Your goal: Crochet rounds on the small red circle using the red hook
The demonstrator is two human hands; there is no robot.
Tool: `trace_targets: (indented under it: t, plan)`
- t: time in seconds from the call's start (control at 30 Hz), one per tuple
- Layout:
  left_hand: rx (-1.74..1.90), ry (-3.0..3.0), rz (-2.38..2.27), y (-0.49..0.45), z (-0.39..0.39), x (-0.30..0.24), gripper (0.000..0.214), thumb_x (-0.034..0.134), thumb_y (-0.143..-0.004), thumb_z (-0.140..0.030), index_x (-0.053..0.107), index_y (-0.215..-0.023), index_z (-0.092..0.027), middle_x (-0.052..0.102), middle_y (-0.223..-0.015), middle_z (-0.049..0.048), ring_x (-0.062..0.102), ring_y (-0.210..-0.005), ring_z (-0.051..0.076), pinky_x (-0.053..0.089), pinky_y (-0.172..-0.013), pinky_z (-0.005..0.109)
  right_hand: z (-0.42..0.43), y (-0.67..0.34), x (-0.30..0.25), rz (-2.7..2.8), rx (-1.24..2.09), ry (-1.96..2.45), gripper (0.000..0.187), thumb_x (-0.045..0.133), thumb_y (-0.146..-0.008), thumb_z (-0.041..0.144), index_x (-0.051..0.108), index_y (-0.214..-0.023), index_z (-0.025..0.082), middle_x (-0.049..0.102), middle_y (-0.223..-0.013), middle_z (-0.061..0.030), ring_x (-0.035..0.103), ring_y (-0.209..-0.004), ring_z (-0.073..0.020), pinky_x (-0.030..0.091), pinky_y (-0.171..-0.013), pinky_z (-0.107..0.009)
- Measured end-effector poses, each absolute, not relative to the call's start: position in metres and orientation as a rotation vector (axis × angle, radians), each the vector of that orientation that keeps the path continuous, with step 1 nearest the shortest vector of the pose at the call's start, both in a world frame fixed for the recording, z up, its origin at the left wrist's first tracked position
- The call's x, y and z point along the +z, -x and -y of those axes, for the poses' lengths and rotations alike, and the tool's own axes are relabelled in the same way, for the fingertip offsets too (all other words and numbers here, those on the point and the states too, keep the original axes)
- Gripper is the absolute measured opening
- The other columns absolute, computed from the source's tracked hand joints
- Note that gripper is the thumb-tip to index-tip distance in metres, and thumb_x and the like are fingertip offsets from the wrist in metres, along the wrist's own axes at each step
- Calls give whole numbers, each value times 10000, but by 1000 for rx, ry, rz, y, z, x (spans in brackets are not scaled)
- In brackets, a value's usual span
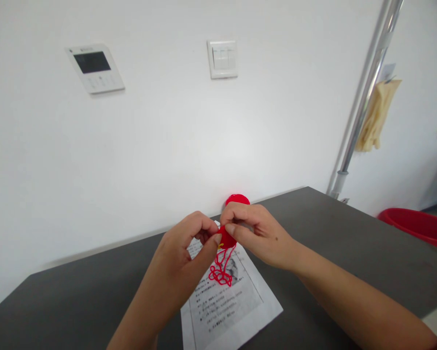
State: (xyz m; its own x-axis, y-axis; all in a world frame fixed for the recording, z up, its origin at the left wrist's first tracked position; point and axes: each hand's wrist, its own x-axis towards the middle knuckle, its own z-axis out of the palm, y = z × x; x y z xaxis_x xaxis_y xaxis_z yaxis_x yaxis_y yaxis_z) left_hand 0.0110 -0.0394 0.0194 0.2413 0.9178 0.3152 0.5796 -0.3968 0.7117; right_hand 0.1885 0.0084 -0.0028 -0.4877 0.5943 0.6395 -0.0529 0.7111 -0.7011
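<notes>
Between both hands is a small red pouch-like piece [226,239] with a bit of yellow on its lower edge. My left hand [192,243] pinches its left side between thumb and fingers. On its upper right, my right hand [256,233] grips it with thumb and forefinger. A thin red cord [221,273] hangs down from the piece and gathers in loops over a printed sheet of paper [236,311]. Behind my right hand, a round red object [237,199] stands by the wall, its lower part hidden.
The dark grey table [302,218] meets a white wall holding a control panel [96,68] and a light switch [222,59]. At the right are a metal pole [367,92], hanging cream gloves [376,116] and a red basin [418,218].
</notes>
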Motion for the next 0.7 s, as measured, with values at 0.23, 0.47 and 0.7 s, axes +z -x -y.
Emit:
trace_targets:
  t: [0.23, 0.47, 0.7]
  plan:
    - [976, -2041, -1349, -10, 39, 19, 150, 510, -893, -321, 585, -807, -225, 601, -741, -13, 546, -708, 171, 396, -622, 295, -8, -189, -2, 1944, 842, 410, 147, 460, -836, 130, 524, -715, 183, 500, -658, 29, 440, -595, -104, 353, -542, -221]
    - [967, -2048, -1350, -10, 40, 21, 146, 512, -884, -315, 582, -793, -224, 592, -736, -17, 540, -703, 166, 396, -633, 294, -8, -188, -2, 1945, 855, 398, 149, 480, -835, 131, 528, -703, 183, 531, -644, 27, 471, -589, -102, 377, -530, -211]
    - [976, -2029, -1329, -12, 41, 19, 187, 492, -916, -356, 584, -820, -225, 591, -757, -12, 543, -722, 171, 397, -629, 296, -7, -186, -5, 1866, 790, 425, 146, 466, -828, 114, 513, -710, 186, 507, -664, 30, 447, -605, -100, 370, -560, -224]
